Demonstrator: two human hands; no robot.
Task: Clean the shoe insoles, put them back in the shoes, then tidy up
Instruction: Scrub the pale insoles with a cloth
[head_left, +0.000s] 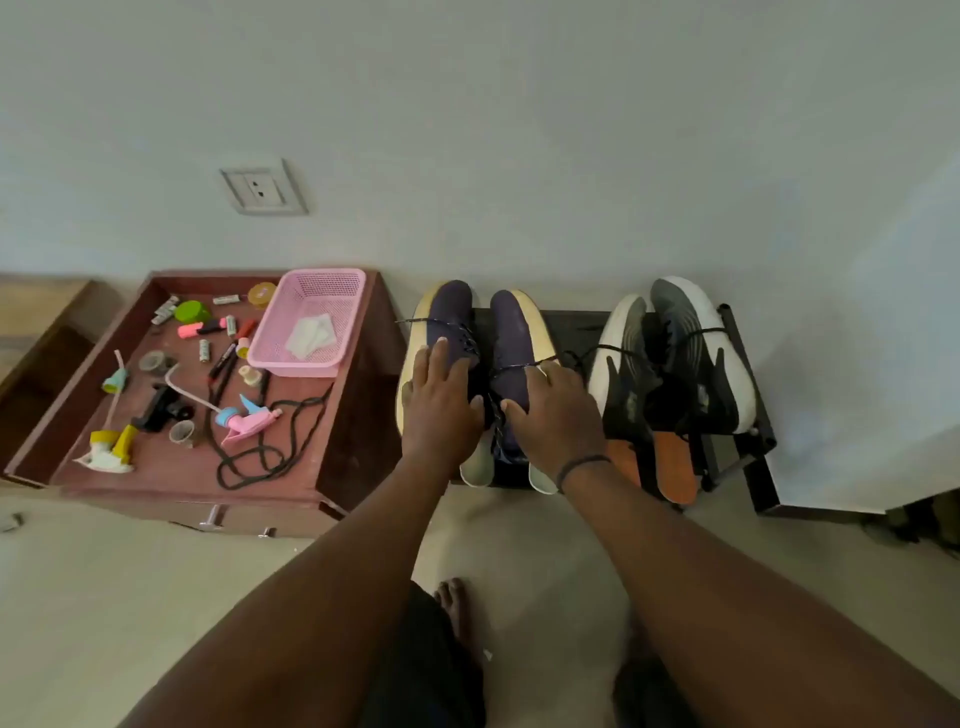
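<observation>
A person's left hand (441, 400) and right hand (558, 410) are resting, fingers straight, on the purple shoes (511, 343), likely lifting them next for insole cleaning.

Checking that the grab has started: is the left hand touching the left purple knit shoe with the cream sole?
Touching. In the head view the left hand lies flat on the left purple shoe, fingers over its laces, no gap visible.

Wearing nothing on either forearm, both bare to the frame's edge. Wearing a thin dark bracelet (581, 464) around the right wrist. Wearing dark shorts (415, 670) below. Going barefoot, one foot (451, 603) showing.
</observation>
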